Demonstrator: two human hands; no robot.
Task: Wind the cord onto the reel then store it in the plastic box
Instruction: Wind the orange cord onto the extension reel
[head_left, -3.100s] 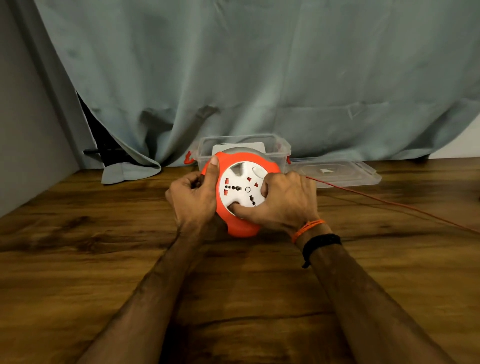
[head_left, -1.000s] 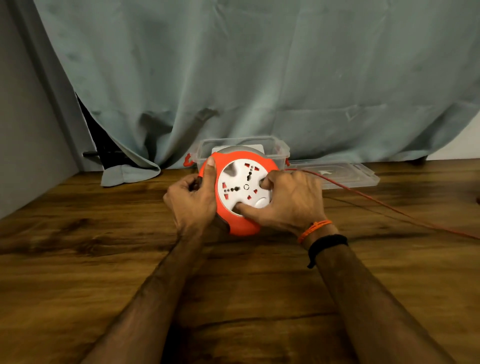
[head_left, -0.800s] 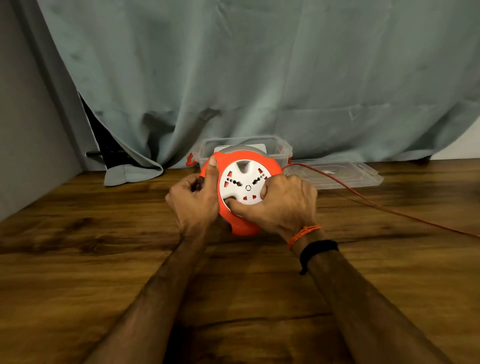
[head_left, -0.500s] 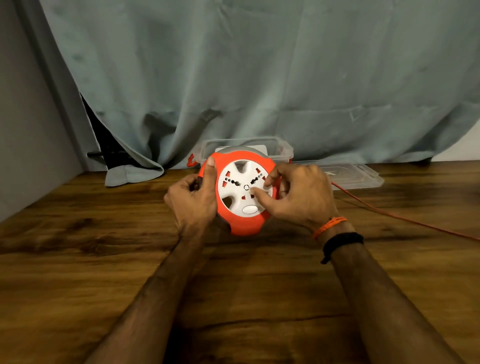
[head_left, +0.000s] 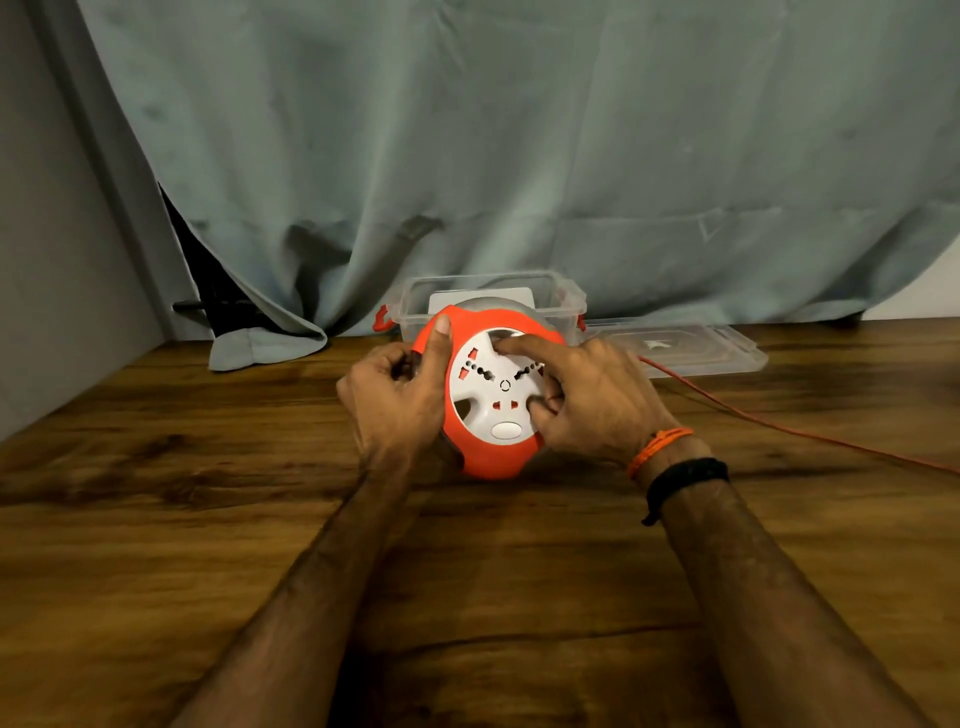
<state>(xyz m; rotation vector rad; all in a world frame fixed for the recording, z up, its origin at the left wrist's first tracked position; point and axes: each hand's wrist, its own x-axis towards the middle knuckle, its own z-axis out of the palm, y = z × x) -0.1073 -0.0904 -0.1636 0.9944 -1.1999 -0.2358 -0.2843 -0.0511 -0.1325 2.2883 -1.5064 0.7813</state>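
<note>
- The orange reel (head_left: 493, 457) stands on edge on the wooden bench (head_left: 156, 519), its white socket face (head_left: 491, 397) turned toward the camera.
- The left hand (head_left: 395, 400) holds the reel's left rim in a closed grip, thumb laid up along the orange edge and fingers curled behind it.
- The right hand (head_left: 592, 400) has its grip on the white face: the forefinger reaches into a recess near the top, the thumb presses a recess at the lower right.
- The orange cord (head_left: 779, 425) leaves the reel behind the right hand and trails across the bench to the right edge of view.
- The clear plastic box (head_left: 566, 296) sits open just behind the reel, against the grey-green curtain (head_left: 519, 156).
- Its lid (head_left: 691, 348) lies flat on the bench to the right of the box.
- An orange thread (head_left: 657, 449) and a black band (head_left: 680, 475) circle the right wrist.
</note>
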